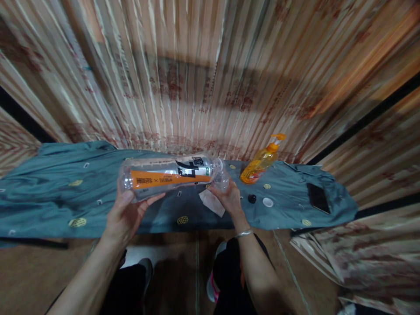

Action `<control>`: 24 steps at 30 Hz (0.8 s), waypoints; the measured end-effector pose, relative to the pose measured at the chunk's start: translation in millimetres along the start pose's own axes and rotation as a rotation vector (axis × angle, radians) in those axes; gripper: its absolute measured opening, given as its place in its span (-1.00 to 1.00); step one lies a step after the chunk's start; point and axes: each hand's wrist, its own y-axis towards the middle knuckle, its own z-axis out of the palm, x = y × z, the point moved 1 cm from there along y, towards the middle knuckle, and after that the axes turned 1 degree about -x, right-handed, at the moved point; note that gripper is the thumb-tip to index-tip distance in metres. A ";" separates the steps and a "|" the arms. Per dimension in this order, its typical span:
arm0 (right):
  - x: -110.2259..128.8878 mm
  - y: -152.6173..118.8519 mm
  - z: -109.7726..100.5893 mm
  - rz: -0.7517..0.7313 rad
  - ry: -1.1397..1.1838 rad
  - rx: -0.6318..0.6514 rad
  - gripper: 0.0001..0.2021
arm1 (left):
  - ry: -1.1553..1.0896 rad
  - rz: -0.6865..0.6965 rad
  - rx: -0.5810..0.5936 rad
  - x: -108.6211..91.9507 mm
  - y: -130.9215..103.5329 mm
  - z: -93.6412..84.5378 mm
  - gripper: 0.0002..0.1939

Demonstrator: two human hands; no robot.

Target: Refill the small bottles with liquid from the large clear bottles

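Observation:
A large clear bottle (167, 173) with an orange and black label lies sideways in the air above the cloth, its neck to the right. My left hand (126, 212) holds it by the base end, thumb on the near side. At its mouth, my right hand (229, 197) is closed round a small clear plastic vessel (221, 180). The bottle's neck overlaps that vessel; whether they touch is unclear. Below my right hand a white tissue (211, 202) lies on the cloth.
On the teal cloth (82, 188) stands a yellow pump bottle (260, 164) at the right. Nearer are a black cap (252, 198) and a white round lid (268, 202). A dark phone (318, 197) lies farther right. Pleated curtains (183, 83) hang behind.

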 end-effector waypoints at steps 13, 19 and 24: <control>0.4 -2.0 2.6 0.041 0.149 0.033 -0.24 | 0.008 0.007 0.083 1.2 -1.4 -9.8 -0.25; -0.4 -1.5 1.0 0.029 0.123 0.066 -0.23 | -0.018 0.029 0.149 3.2 0.4 -14.3 -0.27; -0.1 -1.4 0.4 0.038 0.095 0.065 -0.27 | -0.033 0.027 0.165 7.1 3.0 -16.7 -0.27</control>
